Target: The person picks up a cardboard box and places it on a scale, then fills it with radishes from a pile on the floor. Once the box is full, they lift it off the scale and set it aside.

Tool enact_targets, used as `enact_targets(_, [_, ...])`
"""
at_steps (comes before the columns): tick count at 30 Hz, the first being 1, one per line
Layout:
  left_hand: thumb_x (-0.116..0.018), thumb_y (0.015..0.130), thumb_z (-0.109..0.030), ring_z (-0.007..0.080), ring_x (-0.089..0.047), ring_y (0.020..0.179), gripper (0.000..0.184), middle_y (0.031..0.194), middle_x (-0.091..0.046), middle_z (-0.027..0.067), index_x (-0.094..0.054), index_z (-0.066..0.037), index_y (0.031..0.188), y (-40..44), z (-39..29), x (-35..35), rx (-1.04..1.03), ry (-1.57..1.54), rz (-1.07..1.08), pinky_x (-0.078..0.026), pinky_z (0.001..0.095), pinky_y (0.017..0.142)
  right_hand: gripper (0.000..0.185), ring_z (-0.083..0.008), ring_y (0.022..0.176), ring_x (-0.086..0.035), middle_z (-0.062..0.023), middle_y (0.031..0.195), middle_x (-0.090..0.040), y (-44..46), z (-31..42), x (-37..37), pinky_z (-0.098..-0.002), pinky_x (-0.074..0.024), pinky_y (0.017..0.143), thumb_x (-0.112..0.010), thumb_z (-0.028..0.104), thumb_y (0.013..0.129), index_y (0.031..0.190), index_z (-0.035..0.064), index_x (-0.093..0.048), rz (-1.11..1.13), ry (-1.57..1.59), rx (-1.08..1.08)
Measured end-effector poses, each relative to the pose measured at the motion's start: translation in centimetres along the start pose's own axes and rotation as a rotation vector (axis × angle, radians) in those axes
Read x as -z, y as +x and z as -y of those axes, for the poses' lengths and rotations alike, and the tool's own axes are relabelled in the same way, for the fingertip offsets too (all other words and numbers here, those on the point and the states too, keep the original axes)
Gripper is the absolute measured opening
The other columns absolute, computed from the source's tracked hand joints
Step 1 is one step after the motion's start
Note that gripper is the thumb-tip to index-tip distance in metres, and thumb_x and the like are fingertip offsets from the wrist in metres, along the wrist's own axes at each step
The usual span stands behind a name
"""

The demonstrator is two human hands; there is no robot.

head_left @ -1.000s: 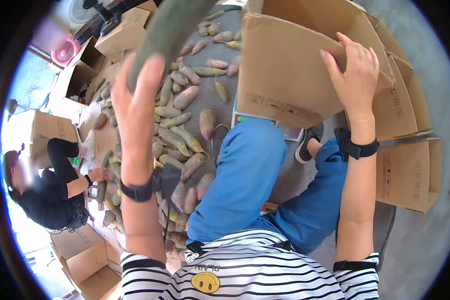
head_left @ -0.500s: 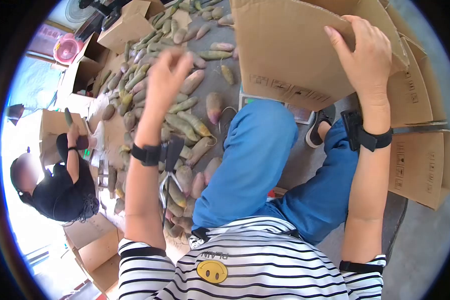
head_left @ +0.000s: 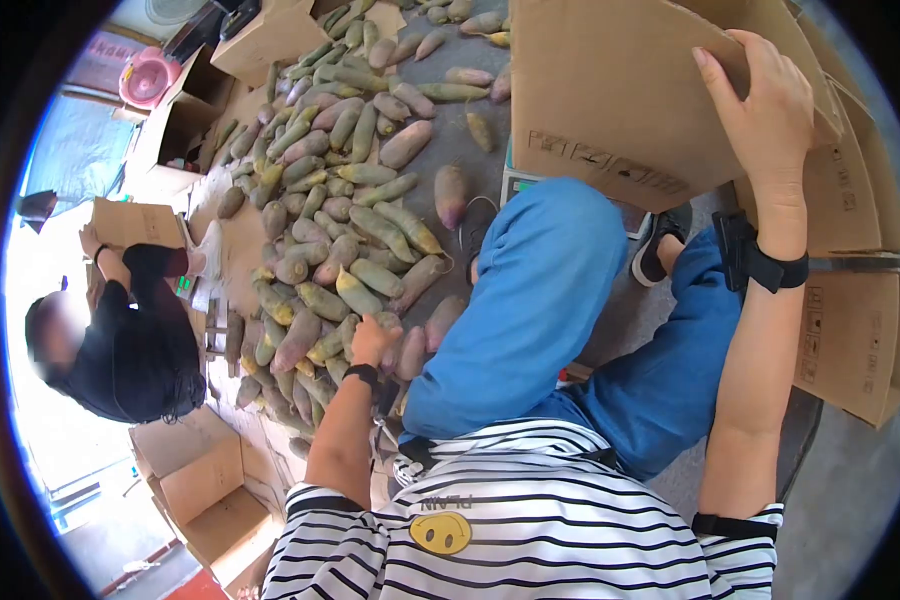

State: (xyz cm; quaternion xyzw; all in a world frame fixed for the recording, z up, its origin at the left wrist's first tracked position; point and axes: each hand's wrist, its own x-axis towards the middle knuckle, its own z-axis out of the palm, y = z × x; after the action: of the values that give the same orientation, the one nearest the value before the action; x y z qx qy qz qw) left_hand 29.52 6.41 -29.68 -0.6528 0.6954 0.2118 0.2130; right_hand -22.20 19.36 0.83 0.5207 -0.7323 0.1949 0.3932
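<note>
My right hand (head_left: 770,105) grips the upper edge of a cardboard box (head_left: 610,95), thumb on the outer face and fingers over the rim. The box stands on a scale (head_left: 520,184) in front of my knees; its inside is hidden from me. Down at the near side of a large heap of long green and purplish radishes (head_left: 315,235), my left hand (head_left: 372,343) has its fingers curled at a pinkish radish (head_left: 388,321), partly covered by the hand. A single radish (head_left: 450,195) lies apart from the heap, near my shoe.
More cardboard boxes (head_left: 850,335) stand at my right. On the left, a co-worker (head_left: 135,345) in dark clothes sits beside another box (head_left: 135,222). An open box (head_left: 205,495) is at the lower left, and a pink fan (head_left: 148,77) is at the upper left.
My left hand has come down from above the heap to the radishes near my knee. My right hand stays on the box. The co-worker's raised radish is no longer visible.
</note>
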Motion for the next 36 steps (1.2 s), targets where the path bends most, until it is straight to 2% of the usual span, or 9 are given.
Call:
enact_targets(13, [-0.076,0.060,-0.043,0.0385,-0.057,0.099,0.073,0.106,-0.056,0.0251,-0.045,0.005,0.106,-1.5,-0.4,-1.1,-0.163,0.115,-0.212,-0.048,0.0437,0.084,0.027,-0.0242,0.085,-0.056,-0.0049,0.085,-0.061,-0.5,0.1,-0.2,-0.0383,-0.0406,0.085,-0.068,0.027,0.073,0.090,0.0090,-0.059,-0.132,0.111,-0.072])
enact_targets(18, [-0.078,0.063,-0.034,0.0382,-0.056,0.096,0.069,0.105,-0.055,0.0255,-0.046,0.007,0.107,-1.3,-2.1,2.2,-0.288,-0.548,-0.452,-0.045,0.0421,0.085,0.026,-0.0241,0.087,-0.056,-0.0046,0.084,-0.061,-0.7,0.2,-0.3,-0.0385,-0.0404,0.087,-0.069,0.026,0.072,0.088,0.0090,-0.059,-0.157,0.117,-0.095])
enact_targets(20, [-0.076,0.071,-0.027,0.0242,-0.053,0.095,0.058,0.106,-0.055,0.0173,-0.046,0.005,0.109,-2.9,-6.1,7.8,-0.477,-0.645,-0.569,-0.044,0.0372,0.084,0.025,-0.0239,0.087,-0.056,-0.0043,0.084,-0.061,-0.7,0.3,-0.3,-0.0386,-0.0402,0.088,-0.069,0.026,0.072,0.088,0.0093,-0.059,-0.154,0.110,-0.098])
enact_targets(26, [-0.059,0.084,-0.015,0.0203,-0.053,0.105,0.044,0.117,-0.053,0.0155,-0.047,0.007,0.120,-14.5,-21.7,27.2,-0.987,-1.079,-1.015,-0.041,0.0331,0.093,0.026,-0.0234,0.086,-0.056,-0.0041,0.085,-0.061,-0.8,0.4,-0.4,-0.0383,-0.0397,0.089,-0.069,0.026,0.071,0.089,0.0096,-0.060,-0.150,0.112,-0.094])
enact_targets(30, [-0.060,0.088,-0.020,0.0207,-0.060,0.099,0.039,0.107,-0.061,0.0149,-0.053,0.007,0.116,-17.8,-30.7,34.0,-1.503,-1.437,-0.900,-0.045,0.0296,0.089,0.027,-0.0237,0.084,-0.056,-0.0040,0.085,-0.061,-0.8,0.4,-0.3,-0.0381,-0.0399,0.088,-0.069,0.026,0.071,0.090,0.0098,-0.060,-0.151,0.088,-0.066])
enact_targets(32, [-0.062,0.087,-0.021,0.0188,-0.058,0.101,0.039,0.106,-0.062,0.0142,-0.053,0.006,0.114,-17.2,-33.8,34.9,-1.489,-1.353,-0.881,-0.044,0.0273,0.091,0.026,-0.0238,0.083,-0.057,-0.0038,0.083,-0.061,-0.8,0.4,-0.3,-0.0378,-0.0404,0.087,-0.069,0.026,0.071,0.090,0.0099,-0.060,-0.180,0.080,-0.050])
enact_targets(34, [-0.070,0.082,-0.035,0.0169,-0.058,0.087,0.059,0.102,-0.059,0.0164,-0.046,0.006,0.118,-19.9,-36.2,34.6,-1.447,-1.048,-0.655,-0.045,0.0261,0.076,0.025,-0.0237,0.082,-0.057,-0.0037,0.082,-0.061,-0.7,0.2,-0.5,-0.0376,-0.0406,0.086,-0.069,0.026,0.072,0.090,0.0100,-0.060,-0.175,0.083,-0.040])
enact_targets(35, [-0.069,0.082,-0.039,0.0167,-0.057,0.089,0.066,0.103,-0.059,0.0147,-0.044,0.010,0.120,-16.6,-36.1,33.8,-1.609,-0.991,-0.614,-0.045,0.0257,0.077,0.024,-0.0236,0.082,-0.057,-0.0036,0.081,-0.061,-0.9,0.1,-0.6,-0.0374,-0.0408,0.085,-0.068,0.025,0.072,0.089,0.0101,-0.060,-0.178,0.075,-0.037])
enact_targets(36, [-0.065,0.086,-0.021,0.0170,-0.058,0.101,0.041,0.108,-0.062,0.0129,-0.054,0.006,0.114,-15.3,-35.9,33.1,-1.504,-0.925,-0.667,-0.044,0.0260,0.091,0.024,-0.0236,0.082,-0.057,-0.0036,0.081,-0.061,-0.7,0.5,0.1,-0.0374,-0.0408,0.085,-0.068,0.025,0.072,0.089,0.0101,-0.060,-0.171,0.084,-0.047])
